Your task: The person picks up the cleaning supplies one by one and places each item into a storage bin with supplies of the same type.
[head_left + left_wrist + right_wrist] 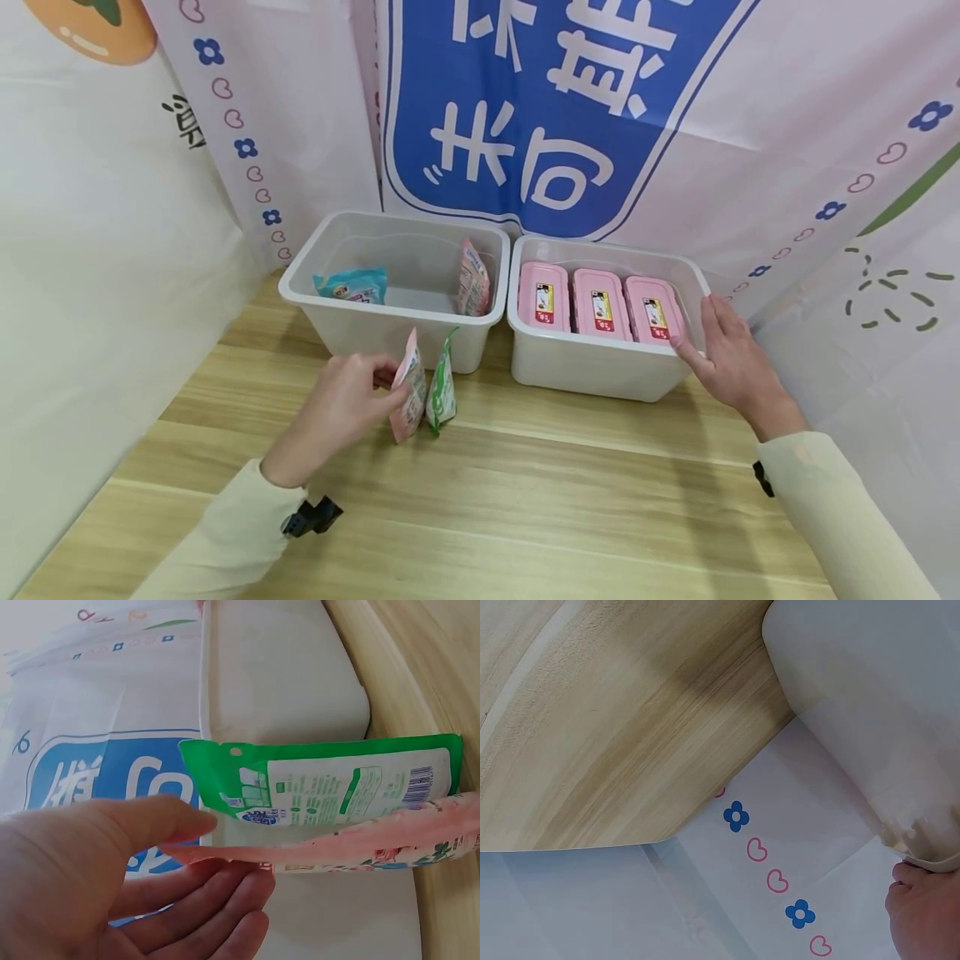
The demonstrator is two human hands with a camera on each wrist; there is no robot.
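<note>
My left hand pinches a pink pouch by its upper edge between thumb and fingers, in front of the left bin. Beside it on the table stands a green and white pouch; the left wrist view shows its printed back and barcode, partly behind the pink pouch. With fingers along the outer side and thumb over the front rim, my right hand grips the right corner of the right-hand grey bin. Three pink-lidded boxes stand in a row inside that bin.
The left grey bin holds a blue pouch at its left and another pink pouch upright at its right end. Both bins stand side by side on the wooden table, against a printed cloth backdrop.
</note>
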